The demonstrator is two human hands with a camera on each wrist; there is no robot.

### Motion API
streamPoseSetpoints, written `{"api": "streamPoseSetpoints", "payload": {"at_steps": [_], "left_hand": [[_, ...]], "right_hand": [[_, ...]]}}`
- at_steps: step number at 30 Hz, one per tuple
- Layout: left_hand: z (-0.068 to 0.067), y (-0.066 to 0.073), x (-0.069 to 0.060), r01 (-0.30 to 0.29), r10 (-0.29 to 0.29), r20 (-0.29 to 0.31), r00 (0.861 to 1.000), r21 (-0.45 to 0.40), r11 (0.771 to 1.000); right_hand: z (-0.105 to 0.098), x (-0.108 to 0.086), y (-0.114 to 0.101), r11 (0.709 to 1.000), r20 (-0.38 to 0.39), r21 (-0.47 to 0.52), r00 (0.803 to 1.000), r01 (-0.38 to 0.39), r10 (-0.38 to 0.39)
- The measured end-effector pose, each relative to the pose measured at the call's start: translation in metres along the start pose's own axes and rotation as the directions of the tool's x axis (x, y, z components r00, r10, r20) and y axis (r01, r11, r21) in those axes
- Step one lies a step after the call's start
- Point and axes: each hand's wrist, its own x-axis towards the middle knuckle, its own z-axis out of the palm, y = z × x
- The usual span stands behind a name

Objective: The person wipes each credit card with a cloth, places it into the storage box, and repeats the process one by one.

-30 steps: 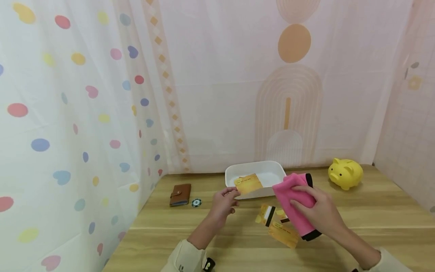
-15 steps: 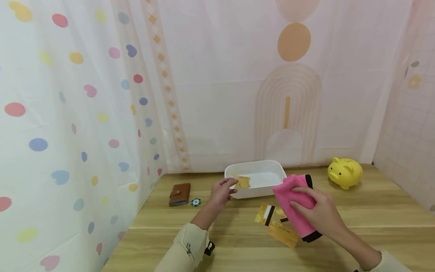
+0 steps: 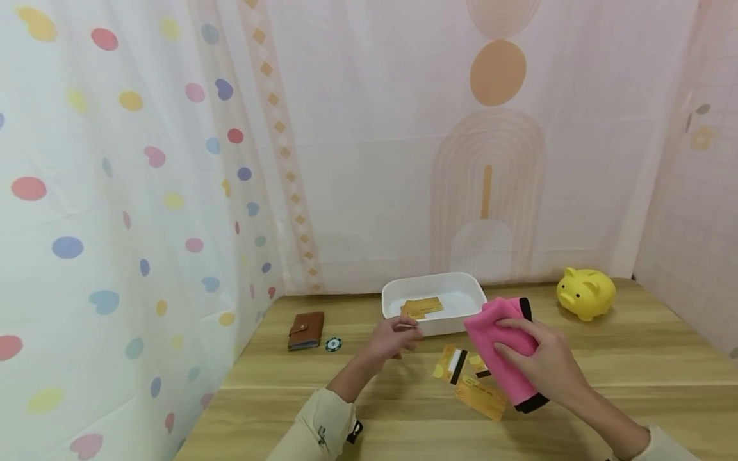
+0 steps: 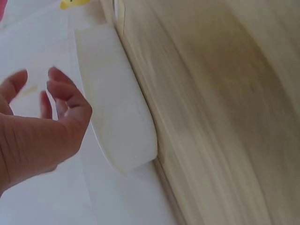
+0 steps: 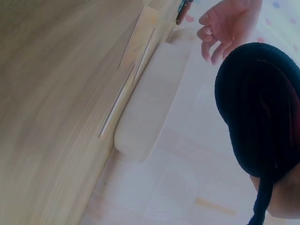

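In the head view my left hand (image 3: 394,338) hovers by the front left of a white plastic box (image 3: 446,328), its fingers loosely bent and holding nothing. Gold cards (image 3: 423,306) lie inside that box. My right hand (image 3: 550,362) grips a folded pink cloth (image 3: 501,346) with black edging, held above the table. The right wrist view shows the cloth's black edge (image 5: 248,112) in rolled layers. Beneath and left of the cloth, several gold cards lie on the table, including one face-up card (image 3: 481,398) and one striped card (image 3: 450,363).
A brown snap wallet (image 3: 306,330) lies on the left of the wooden table (image 3: 277,403), with a poker chip (image 3: 333,344) beside it. A yellow piggy bank (image 3: 586,294) stands at the back right. Curtains (image 3: 369,192) hang behind and at the sides.
My left hand has let go of a gold card, which now lies in the white box, and has drawn back slightly toward me. The right hand with the pink cloth has barely moved.
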Motion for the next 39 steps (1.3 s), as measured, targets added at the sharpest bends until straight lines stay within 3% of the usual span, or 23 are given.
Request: {"api": "streamPoseSetpoints", "payload": {"at_steps": [4,8,11,19,23,30,35,39], "left_hand": [[0.012,-0.001,-0.004,-0.063,0.058,0.102,0.993,0.055,0.996],[0.022,-0.004,-0.002,-0.128,0.12,0.147,0.982,0.045,0.991],[0.026,-0.006,0.001,-0.171,0.153,0.184,0.971,0.088,0.981],[0.029,-0.018,0.011,-0.166,0.089,0.249,0.964,0.309,0.936],[0.033,-0.017,0.015,-0.182,0.075,0.258,0.963,0.42,0.889],[0.042,-0.017,0.018,-0.163,0.044,0.213,0.976,0.586,0.794],[0.038,-0.018,0.017,-0.184,0.051,0.234,0.971,0.596,0.782],[0.033,-0.017,0.016,-0.175,0.046,0.232,0.972,0.578,0.797]], "right_hand": [[0.0,-0.002,0.001,1.0,-0.001,0.002,1.0,-0.006,0.006],[-0.002,-0.004,0.001,1.0,-0.007,-0.011,1.0,-0.017,0.017],[-0.002,-0.004,0.002,1.0,-0.011,-0.017,1.0,-0.022,0.022],[0.0,-0.007,0.003,0.999,0.006,0.0,0.999,-0.045,0.045],[-0.001,-0.005,0.004,0.999,0.002,-0.002,0.999,-0.044,0.044],[-0.001,-0.005,0.006,1.0,-0.003,0.004,1.0,-0.029,0.029],[-0.002,-0.005,0.005,0.999,0.002,0.004,0.999,-0.038,0.038],[-0.004,-0.005,0.005,0.999,0.005,-0.002,0.999,-0.044,0.044]]}}
